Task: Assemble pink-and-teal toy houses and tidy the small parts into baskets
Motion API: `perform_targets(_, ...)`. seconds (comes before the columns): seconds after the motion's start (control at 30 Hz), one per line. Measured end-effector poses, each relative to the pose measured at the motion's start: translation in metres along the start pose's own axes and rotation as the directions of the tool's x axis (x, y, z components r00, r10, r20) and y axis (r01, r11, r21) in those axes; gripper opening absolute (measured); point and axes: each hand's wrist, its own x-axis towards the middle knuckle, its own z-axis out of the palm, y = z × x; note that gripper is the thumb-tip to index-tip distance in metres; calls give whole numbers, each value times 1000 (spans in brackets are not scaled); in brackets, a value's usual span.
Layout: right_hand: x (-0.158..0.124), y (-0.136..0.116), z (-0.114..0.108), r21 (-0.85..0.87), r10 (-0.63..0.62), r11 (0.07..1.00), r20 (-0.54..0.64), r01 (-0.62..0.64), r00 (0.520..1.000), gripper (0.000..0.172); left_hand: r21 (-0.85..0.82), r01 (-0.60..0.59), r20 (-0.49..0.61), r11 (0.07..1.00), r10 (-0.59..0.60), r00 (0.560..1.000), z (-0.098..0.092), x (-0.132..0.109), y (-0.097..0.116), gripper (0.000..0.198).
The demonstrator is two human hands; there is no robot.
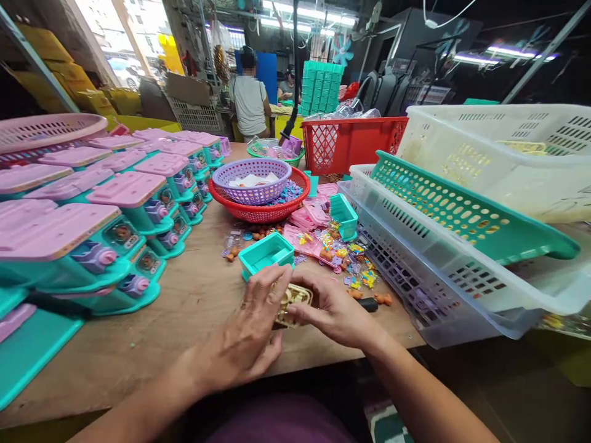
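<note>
Between my two hands, low over the table's front part, is a small cream-coloured plastic piece [294, 300] with an openwork, moulded face. My right hand [336, 309] grips its right side, the thumb lying across the front. My left hand [256, 317] closes on its left side, fingers over the top edge and thumb beneath. Part of the piece is hidden by the fingers. Just beyond my left fingers sits a turquoise open box [266, 253]. To the right of it lie pink plastic parts [307, 243] and small bagged yellow and blue pieces [368, 277].
Pink-lidded turquoise toy cases [127, 187] stand stacked along the left. A purple basket [252, 181] rests in a red one [263, 213]. White and green crates [462, 209] crowd the right side. A person in a light shirt [249, 101] is at the back.
</note>
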Motion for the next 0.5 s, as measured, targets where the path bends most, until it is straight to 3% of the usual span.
perform_targets(0.1, 11, -7, 3, -203, -73, 977, -49, 62, 996, 37, -337, 222, -84, 915, -264, 961, -22, -11, -12, 84)
perform_targets(0.2, 20, -10, 8, -219, -138, 967, -10, 133, 990, 35, -583, 358, -29, 730, -458, 888, -24, -19, -25, 52)
perform_targets(0.27, 24, -7, 12, -155, -100, 983, 12, 101, 995, 29, -656, 382, 32, 651, -482, 876, -19, -21, -32, 40)
perform_targets(0.5, 32, 9, 18, 223, 127, 966, 16, -128, 992, 26, -845, 343, 65, 411, -558, 827, -8, -22, -33, 39)
